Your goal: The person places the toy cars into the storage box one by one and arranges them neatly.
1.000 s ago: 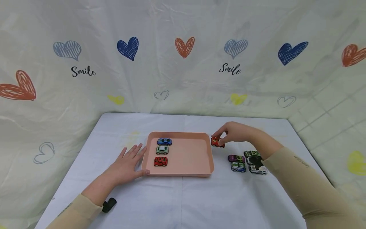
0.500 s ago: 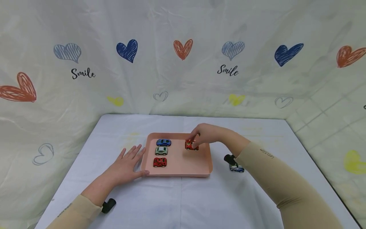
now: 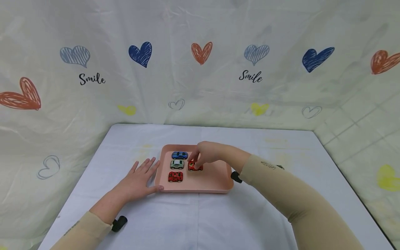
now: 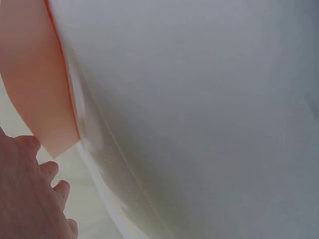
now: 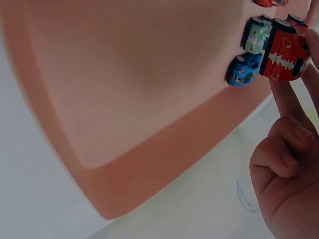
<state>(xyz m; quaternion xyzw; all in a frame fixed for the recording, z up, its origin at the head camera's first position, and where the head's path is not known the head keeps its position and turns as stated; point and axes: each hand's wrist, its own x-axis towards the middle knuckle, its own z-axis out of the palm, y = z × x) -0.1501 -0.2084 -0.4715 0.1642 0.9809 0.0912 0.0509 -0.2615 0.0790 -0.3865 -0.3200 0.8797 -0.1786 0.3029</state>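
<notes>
My right hand (image 3: pixel 208 153) pinches a red toy car (image 3: pixel 195 166) between thumb and fingers over the pink tray (image 3: pixel 215 185). In the right wrist view the same red toy car (image 5: pixel 286 50) hangs at the fingertips, its other fingers curled back. Left of it, a blue toy car (image 3: pixel 179 155), a pale green toy car (image 3: pixel 177 164) and another red toy car (image 3: pixel 175 176) form a column in the tray. My left hand (image 3: pixel 139 180) lies with fingers spread at the tray's left side, its thumb touching the near left corner.
A white cloth covers the table (image 3: pixel 175 218), with a patterned curtain behind. Right of the tray, my right sleeve (image 3: pixel 281 187) hides most of that side; a sliver of a green toy car (image 3: pixel 280 167) shows past it. A black wrist camera (image 3: pixel 119 224) sits at my left wrist.
My right hand has carried the red toy car leftward from beyond the tray's right edge, over the rim, to beside the pale green one. My left hand has stayed in place.
</notes>
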